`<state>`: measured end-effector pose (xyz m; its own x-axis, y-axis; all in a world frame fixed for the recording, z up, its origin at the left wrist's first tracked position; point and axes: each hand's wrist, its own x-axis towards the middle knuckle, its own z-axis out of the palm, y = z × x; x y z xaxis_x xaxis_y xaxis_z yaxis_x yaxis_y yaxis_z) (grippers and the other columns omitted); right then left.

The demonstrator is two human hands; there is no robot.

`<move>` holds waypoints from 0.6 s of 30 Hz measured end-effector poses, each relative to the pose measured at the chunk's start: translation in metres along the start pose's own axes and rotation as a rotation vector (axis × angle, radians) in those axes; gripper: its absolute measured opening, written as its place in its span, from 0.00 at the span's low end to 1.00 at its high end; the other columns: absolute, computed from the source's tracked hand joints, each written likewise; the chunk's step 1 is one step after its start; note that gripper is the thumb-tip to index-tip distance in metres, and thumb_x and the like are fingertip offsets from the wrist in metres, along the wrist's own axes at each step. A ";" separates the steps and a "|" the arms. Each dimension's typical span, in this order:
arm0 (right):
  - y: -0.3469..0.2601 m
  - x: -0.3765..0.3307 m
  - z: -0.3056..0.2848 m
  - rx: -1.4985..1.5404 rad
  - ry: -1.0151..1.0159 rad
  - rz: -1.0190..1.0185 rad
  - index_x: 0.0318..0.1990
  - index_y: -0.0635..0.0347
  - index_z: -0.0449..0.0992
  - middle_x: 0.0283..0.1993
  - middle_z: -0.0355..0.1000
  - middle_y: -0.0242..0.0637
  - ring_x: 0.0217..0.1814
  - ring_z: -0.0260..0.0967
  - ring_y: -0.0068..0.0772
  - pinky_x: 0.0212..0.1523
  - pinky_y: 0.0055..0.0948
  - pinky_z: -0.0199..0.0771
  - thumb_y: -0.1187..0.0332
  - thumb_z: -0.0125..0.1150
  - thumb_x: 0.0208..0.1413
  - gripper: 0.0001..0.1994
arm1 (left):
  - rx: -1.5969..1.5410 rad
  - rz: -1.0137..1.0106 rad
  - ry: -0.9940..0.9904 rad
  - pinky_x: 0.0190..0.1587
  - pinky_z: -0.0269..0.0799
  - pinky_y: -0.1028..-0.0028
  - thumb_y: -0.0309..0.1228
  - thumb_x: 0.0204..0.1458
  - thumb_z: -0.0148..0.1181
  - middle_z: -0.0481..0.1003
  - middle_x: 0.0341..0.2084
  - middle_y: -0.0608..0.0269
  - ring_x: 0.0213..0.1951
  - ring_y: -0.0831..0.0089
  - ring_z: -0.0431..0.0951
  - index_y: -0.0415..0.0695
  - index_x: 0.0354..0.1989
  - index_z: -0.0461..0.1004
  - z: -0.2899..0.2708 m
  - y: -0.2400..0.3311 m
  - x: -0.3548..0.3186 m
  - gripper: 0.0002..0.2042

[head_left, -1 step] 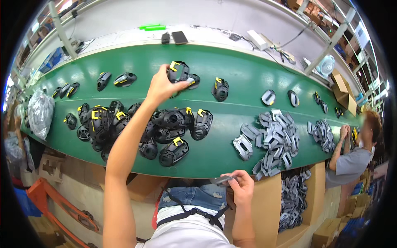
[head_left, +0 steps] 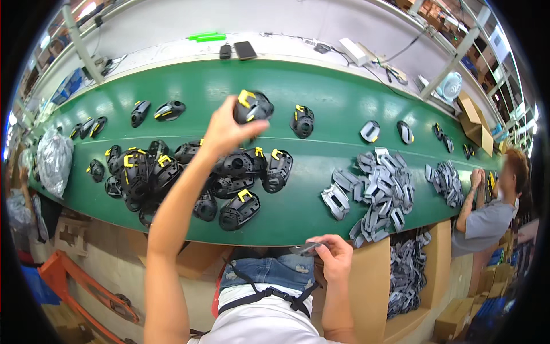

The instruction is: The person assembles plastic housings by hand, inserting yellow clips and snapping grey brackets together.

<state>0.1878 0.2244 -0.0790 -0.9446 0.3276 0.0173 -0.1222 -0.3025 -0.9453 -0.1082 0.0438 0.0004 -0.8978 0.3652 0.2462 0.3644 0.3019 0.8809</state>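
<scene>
My left hand [head_left: 229, 129], reaching over the far part of the green table, has its thumb and fingers around a black plastic shell with a yellow clip [head_left: 259, 107]. Its fingertips are partly hidden. Low at the near edge, my right hand [head_left: 334, 258] pinches a small grey plastic piece [head_left: 308, 248] between thumb and fingers. Under my left forearm lies a heap of black shells with yellow clips [head_left: 238, 211]. A pile of grey frame-shaped pieces [head_left: 381, 189] lies on the table to the right. Another shell [head_left: 302, 121] stands right of my left hand.
A cardboard box [head_left: 366, 286] of grey pieces stands below the table edge at right. Finished-looking shells [head_left: 170, 110] lie along the far side of the green table [head_left: 321, 166]. A co-worker [head_left: 487, 212] works at far right. A plastic-wrapped bundle [head_left: 55, 161] sits at left.
The shell at my left hand has turned from its hollow side to its outer face. The shell beside it is no longer seen separately. My right hand stays nearly still.
</scene>
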 end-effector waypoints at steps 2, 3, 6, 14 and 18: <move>-0.008 0.013 0.006 -0.033 0.036 -0.001 0.41 0.73 0.75 0.40 0.74 0.45 0.36 0.72 0.28 0.37 0.23 0.74 0.80 0.56 0.54 0.08 | -0.307 -0.009 -0.169 0.46 0.70 0.73 0.38 0.38 0.73 0.74 0.39 0.59 0.40 0.75 0.74 0.36 0.46 0.68 0.029 0.022 -0.053 0.29; -0.011 0.018 0.010 -0.094 0.012 -0.051 0.41 0.73 0.75 0.38 0.73 0.41 0.35 0.71 0.26 0.36 0.22 0.73 0.79 0.56 0.54 0.08 | -0.324 -0.008 -0.154 0.47 0.69 0.73 0.37 0.39 0.73 0.73 0.39 0.61 0.41 0.76 0.73 0.37 0.46 0.67 0.044 0.019 -0.077 0.28; -0.027 0.031 0.020 -0.197 -0.020 -0.120 0.43 0.72 0.75 0.35 0.72 0.36 0.34 0.70 0.23 0.35 0.20 0.71 0.78 0.57 0.55 0.09 | -0.630 -0.213 -0.201 0.44 0.69 0.76 0.35 0.49 0.66 0.72 0.37 0.65 0.39 0.80 0.70 0.38 0.47 0.65 0.082 0.016 -0.129 0.22; -0.031 0.026 0.043 -0.171 0.235 -0.151 0.38 0.68 0.74 0.36 0.73 0.36 0.34 0.69 0.19 0.35 0.17 0.70 0.81 0.64 0.49 0.08 | -0.661 -0.095 -0.153 0.42 0.66 0.74 0.41 0.63 0.40 0.70 0.36 0.59 0.37 0.73 0.69 0.35 0.50 0.64 0.111 0.014 -0.171 0.20; -0.022 0.035 0.052 -0.254 0.281 -0.276 0.37 0.68 0.74 0.35 0.73 0.37 0.33 0.69 0.18 0.33 0.17 0.69 0.81 0.64 0.48 0.09 | -0.524 -0.033 -0.175 0.42 0.65 0.72 0.40 0.60 0.44 0.69 0.34 0.52 0.36 0.66 0.70 0.33 0.47 0.64 0.098 0.014 -0.181 0.19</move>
<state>0.1418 0.1956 -0.0405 -0.7637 0.6056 0.2234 -0.2460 0.0469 -0.9681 0.0840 0.0683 -0.0717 -0.8357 0.5175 0.1840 0.1252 -0.1466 0.9812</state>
